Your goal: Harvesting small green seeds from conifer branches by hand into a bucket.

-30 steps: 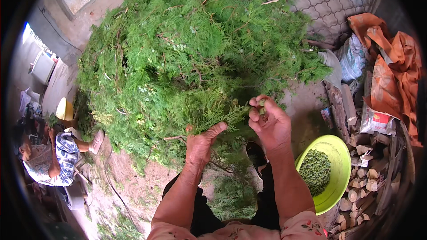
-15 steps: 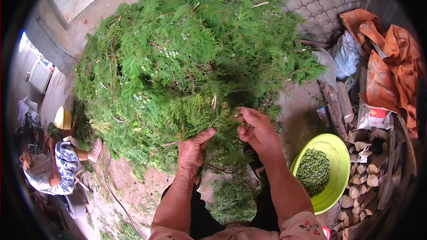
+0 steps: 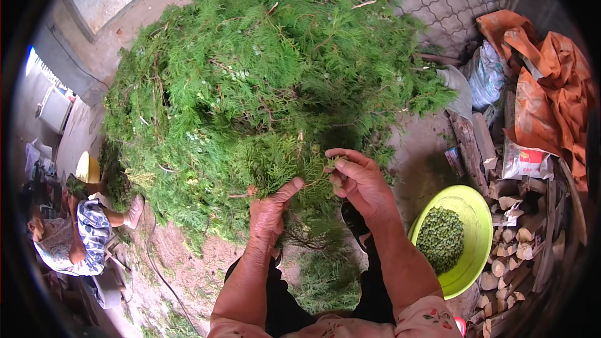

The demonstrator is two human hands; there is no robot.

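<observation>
A large heap of green, scale-leaved branches lies on the floor before the person. At its near edge, the left hand is closed around a leafy sprig, thumb laid along its lower side, the foliage fanning out above the fist against the heap. The right hand is also at the heap's near edge, just beside the sprig's right side; its thumb and bent fingers pinch a small green bit, too small and blurred to tell exactly what it is.

To the near right of the heap and apart from it, a yellow-green basin holds many small, round green berries. Farther right of the heap are stacked split firewood, a white sack and a crumpled orange sheet. On the near side of the heap, loose greenery lies between the person's legs. Left of the heap, another person sits beside a yellow bowl.
</observation>
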